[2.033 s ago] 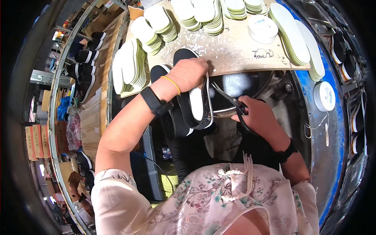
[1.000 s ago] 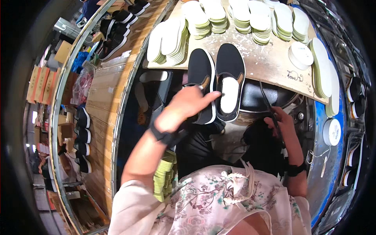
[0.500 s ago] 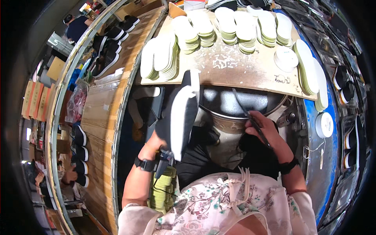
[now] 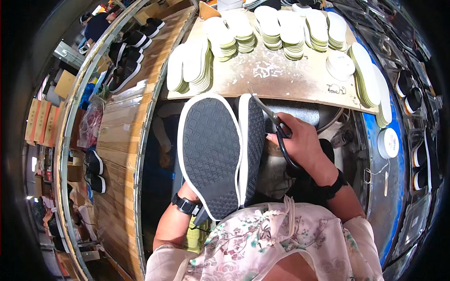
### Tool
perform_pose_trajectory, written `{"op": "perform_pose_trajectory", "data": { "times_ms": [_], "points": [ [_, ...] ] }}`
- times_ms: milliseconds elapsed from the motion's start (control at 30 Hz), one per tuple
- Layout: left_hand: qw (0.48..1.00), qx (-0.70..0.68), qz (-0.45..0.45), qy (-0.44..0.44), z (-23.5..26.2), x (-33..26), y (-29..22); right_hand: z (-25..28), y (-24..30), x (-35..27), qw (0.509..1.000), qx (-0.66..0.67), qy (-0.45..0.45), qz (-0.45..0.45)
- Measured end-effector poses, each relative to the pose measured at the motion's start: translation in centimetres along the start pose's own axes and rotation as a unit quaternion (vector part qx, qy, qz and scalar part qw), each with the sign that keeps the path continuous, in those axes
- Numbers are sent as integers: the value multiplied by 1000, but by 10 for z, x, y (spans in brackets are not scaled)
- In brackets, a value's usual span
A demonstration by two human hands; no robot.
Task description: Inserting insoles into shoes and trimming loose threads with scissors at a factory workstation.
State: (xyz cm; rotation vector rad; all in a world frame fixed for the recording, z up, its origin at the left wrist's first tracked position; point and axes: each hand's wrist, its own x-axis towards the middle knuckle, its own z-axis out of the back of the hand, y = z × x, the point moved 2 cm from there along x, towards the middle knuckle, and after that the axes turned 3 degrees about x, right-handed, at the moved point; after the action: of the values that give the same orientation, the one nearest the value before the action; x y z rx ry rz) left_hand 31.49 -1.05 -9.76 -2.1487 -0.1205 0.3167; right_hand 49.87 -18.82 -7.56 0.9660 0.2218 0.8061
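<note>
A pair of black shoes with white-edged soles (image 4: 210,145) is held up in front of me, the patterned dark undersides facing me. The second shoe (image 4: 253,145) is pressed alongside the first and turned more edge-on. My left hand (image 4: 188,193) grips the pair from behind and below, its fingers hidden by the soles. My right hand (image 4: 300,142) is closed round the black handles of a pair of scissors (image 4: 268,111). Their blades point up and left, close to the toe of the second shoe.
A board (image 4: 290,89) ahead carries several stacks of white-topped green insoles (image 4: 197,65), white scraps (image 4: 268,70) and a white spool (image 4: 340,65). Another spool (image 4: 388,143) lies on the blue-edged right surface. Shoes (image 4: 124,77) line the left shelf (image 4: 122,136); a person (image 4: 97,26) is far left.
The shoes have swung round from a blurred side view to show their soles. My right hand has brought the scissors up and left beside them. Fewer shoes stand at the lower left shelf.
</note>
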Motion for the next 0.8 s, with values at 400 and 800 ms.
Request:
{"op": "perform_pose_trajectory", "data": {
  "times_ms": [400,800],
  "points": [
    [965,137,215,59,29,8,36,24,12,-11,996,-57,-36,66],
    [972,-37,232,5,13,25,38,114,-96,-104,925,-57,-260,-272]
  ]
}}
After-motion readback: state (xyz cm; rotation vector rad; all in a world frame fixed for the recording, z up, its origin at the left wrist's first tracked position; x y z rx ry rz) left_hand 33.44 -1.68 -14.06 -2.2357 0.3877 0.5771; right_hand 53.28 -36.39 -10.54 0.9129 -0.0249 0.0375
